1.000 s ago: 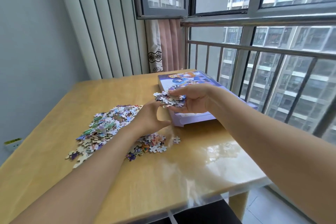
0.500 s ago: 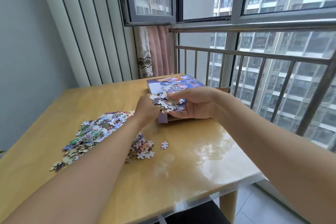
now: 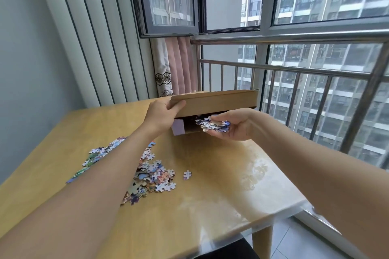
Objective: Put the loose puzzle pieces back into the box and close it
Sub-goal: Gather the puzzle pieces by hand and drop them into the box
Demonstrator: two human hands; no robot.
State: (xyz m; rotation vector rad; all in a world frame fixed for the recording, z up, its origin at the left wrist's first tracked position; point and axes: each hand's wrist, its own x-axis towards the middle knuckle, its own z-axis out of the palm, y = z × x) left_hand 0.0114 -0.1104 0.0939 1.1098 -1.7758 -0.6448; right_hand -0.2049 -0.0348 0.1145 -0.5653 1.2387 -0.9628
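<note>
At table's far edge, left hand grips raised box lid; right hand cups a handful of pieces at the opening. Most loose pieces remain out; box unclosed.

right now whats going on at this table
A person is packing a jigsaw away. The left hand grips the box lid by its front edge and holds it raised, while the right hand holds a handful of puzzle pieces at the opening of the box. A large pile of loose pieces lies on the wooden table, so the job is unfinished.
</note>
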